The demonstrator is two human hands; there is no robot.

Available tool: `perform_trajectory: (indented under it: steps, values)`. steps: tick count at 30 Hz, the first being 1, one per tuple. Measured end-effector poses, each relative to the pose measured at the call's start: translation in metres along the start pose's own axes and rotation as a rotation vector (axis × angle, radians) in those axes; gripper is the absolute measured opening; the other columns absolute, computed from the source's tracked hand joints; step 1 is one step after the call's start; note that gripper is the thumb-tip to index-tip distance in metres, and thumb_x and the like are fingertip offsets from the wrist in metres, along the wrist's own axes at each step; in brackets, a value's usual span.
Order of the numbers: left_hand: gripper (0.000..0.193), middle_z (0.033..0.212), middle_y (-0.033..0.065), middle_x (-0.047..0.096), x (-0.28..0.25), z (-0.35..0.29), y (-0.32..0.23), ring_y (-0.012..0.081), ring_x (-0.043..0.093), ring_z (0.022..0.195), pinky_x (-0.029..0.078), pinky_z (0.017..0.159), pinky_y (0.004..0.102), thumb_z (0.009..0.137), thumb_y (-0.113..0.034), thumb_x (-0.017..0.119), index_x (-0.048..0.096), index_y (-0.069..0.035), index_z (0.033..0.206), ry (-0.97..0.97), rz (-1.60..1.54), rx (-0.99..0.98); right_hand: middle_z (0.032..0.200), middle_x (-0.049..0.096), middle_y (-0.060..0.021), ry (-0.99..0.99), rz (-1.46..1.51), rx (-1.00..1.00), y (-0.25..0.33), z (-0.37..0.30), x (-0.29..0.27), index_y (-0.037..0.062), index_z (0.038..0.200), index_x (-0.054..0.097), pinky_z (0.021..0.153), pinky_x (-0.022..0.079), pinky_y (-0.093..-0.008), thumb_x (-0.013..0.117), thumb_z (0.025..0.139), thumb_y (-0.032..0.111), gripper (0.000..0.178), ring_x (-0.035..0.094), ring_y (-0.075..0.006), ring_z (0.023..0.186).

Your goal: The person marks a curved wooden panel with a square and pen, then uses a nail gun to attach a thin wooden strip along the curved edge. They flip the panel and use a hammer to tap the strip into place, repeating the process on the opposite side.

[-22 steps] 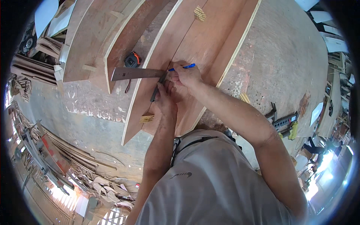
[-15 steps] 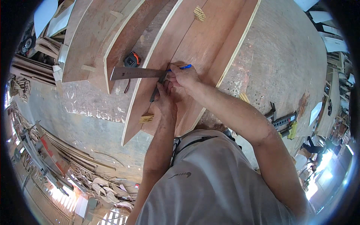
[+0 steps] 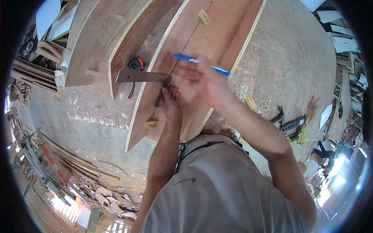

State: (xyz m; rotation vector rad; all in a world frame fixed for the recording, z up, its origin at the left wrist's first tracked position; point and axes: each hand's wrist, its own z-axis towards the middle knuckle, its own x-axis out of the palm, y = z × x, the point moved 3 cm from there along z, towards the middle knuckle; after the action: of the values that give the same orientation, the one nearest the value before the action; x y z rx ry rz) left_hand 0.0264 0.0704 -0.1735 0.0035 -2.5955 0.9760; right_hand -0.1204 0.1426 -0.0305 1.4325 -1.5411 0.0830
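A try square lies across the near part of a long plywood channel point(image 3: 229, 27) with upright sides. Its metal blade point(image 3: 142, 76) reaches left over the channel's left side, and its dark stock rests along a pencil-like line inside. My left hand point(image 3: 171, 106) grips that stock, fingers bent around it. Above the channel, to the right of the square, my right hand point(image 3: 211, 85) is blurred by motion and holds a blue pen point(image 3: 184, 58), raised off the wood. Two striped wood blocks point(image 3: 204, 17) sit inside the channel, one far and one near my left wrist.
Another plywood channel point(image 3: 120, 50) stands to the left, with an orange-and-black tape measure point(image 3: 136, 63) between the two. On the worktable point(image 3: 287, 58) at right lie a small wood block point(image 3: 250, 103) and a clamp point(image 3: 293, 125). Wood scraps point(image 3: 108, 194) cover the floor at lower left.
My right hand has lifted away from the square's corner, moving right with the pen. The left hand stays on the square, which has hardly moved.
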Motion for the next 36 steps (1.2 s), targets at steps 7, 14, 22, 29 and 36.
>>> perform_trajectory:
  steps: [7, 14, 22, 29, 36]
  values:
    - [0.03, 0.105, 0.004, 0.066, -0.012, 0.009, 0.007, 0.0146, 0.064, 0.093, 0.055, 0.077, 0.0263, 0.1, -0.035, 0.058, 0.059, -0.007, 0.111, -0.001, -0.101, -0.048, 0.105, 0.068, -0.0133, -0.27, -0.538, -0.51, 0.091, -0.116, -0.058, 0.0025, 0.136, 0.049, 0.075, 0.056, -0.034, 0.052, 0.103, 0.027, 0.041, 0.069, -0.0223, 0.088]
    - [0.018, 0.091, 0.0019, 0.066, -0.05, -0.031, -0.003, 0.012, 0.062, 0.079, 0.053, 0.069, 0.0258, 0.1, -0.028, 0.059, 0.061, -0.01, 0.103, 0.141, -0.124, -0.08, 0.099, 0.069, -0.011, -0.596, -0.501, -0.458, 0.052, -0.175, -0.174, 0.0027, 0.134, 0.052, 0.069, 0.057, -0.0292, 0.053, 0.103, 0.024, 0.037, 0.07, -0.0179, 0.082]
    - [0.021, 0.079, 0.0022, 0.068, -0.017, -0.132, -0.056, 0.0107, 0.062, 0.068, 0.047, 0.061, 0.0234, 0.097, -0.03, 0.063, 0.064, -0.009, 0.094, 0.073, 0.239, -0.103, 0.102, 0.069, -0.0082, -0.293, -1.028, -0.676, 0.066, -0.181, -0.161, 0.004, 0.135, 0.052, 0.081, 0.056, -0.0312, 0.067, 0.094, 0.013, 0.045, 0.067, -0.0176, 0.093]
    - [0.023, 0.074, 0.0028, 0.069, 0.061, -0.183, -0.039, 0.0084, 0.061, 0.063, 0.045, 0.057, 0.0225, 0.097, -0.023, 0.064, 0.068, -0.005, 0.083, 0.305, 0.487, 0.018, 0.104, 0.068, -0.0078, -0.016, -0.815, -0.649, 0.063, -0.167, -0.064, 0.0007, 0.123, 0.059, 0.085, 0.052, -0.0284, 0.07, 0.091, 0.011, 0.035, 0.064, -0.0139, 0.094]
    - [0.017, 0.077, 0.0047, 0.066, 0.031, -0.198, -0.035, 0.0099, 0.062, 0.07, 0.049, 0.061, 0.0262, 0.096, -0.017, 0.065, 0.066, -0.001, 0.093, 0.326, 0.694, 0.145, 0.087, 0.068, -0.0011, -0.078, -0.537, -0.352, 0.065, -0.15, -0.075, 0.0043, 0.11, 0.065, 0.061, 0.047, -0.0225, 0.065, 0.097, 0.022, 0.022, 0.061, -0.0071, 0.074]
